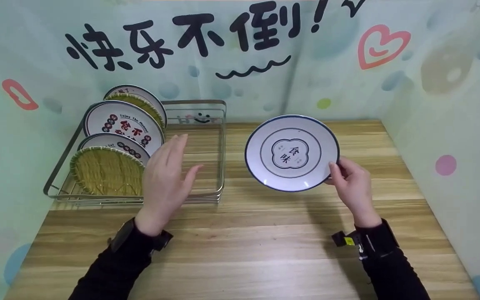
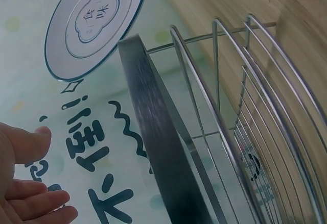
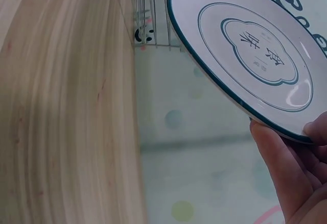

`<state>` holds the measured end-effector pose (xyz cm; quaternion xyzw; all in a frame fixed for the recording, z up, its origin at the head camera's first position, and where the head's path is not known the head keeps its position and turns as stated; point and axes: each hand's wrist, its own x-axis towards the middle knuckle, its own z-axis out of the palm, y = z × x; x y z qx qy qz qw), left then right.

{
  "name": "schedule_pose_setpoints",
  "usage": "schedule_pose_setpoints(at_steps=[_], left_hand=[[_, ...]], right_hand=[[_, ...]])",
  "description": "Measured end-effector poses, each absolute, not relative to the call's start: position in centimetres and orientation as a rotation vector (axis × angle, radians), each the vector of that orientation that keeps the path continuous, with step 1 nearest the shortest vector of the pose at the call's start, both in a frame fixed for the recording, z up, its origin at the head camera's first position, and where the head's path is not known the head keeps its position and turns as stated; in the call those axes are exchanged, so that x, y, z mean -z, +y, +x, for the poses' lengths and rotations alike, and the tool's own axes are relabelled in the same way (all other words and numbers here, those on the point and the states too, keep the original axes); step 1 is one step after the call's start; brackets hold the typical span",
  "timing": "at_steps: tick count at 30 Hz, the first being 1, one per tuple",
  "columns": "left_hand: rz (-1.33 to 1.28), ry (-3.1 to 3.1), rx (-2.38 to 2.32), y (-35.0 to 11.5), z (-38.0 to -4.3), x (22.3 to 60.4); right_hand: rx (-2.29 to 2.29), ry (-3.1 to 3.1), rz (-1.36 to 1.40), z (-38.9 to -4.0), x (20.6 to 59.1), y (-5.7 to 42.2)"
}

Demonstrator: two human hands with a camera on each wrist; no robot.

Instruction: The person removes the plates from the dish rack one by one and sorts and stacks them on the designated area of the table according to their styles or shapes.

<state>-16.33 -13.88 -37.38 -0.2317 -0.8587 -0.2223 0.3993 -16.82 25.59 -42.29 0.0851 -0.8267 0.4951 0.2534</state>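
Observation:
A white plate with a dark blue rim and a central emblem is raised above the table on the right. My right hand pinches its lower right edge, thumb on the face and fingers behind; the right wrist view shows this grip on the plate up close. My left hand hovers over the front of a wire rack, fingers extended and thumb apart, holding nothing. Beside it in the rack, a woven bamboo mat leans in front of a white plate.
Further back in the rack stand a larger printed plate, another woven mat and another plate. The rack's right half shows bare wire. Wooden table surrounds it, and a printed backdrop rises behind.

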Motion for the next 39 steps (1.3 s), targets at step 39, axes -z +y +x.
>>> schedule_pose_setpoints(at_steps=[39], left_hand=[[-0.487, -2.21, 0.45, -19.7, -15.3, 38.8]], right_hand=[[-1.783, -2.461, -0.247, -18.9, 43.9, 33.6]])
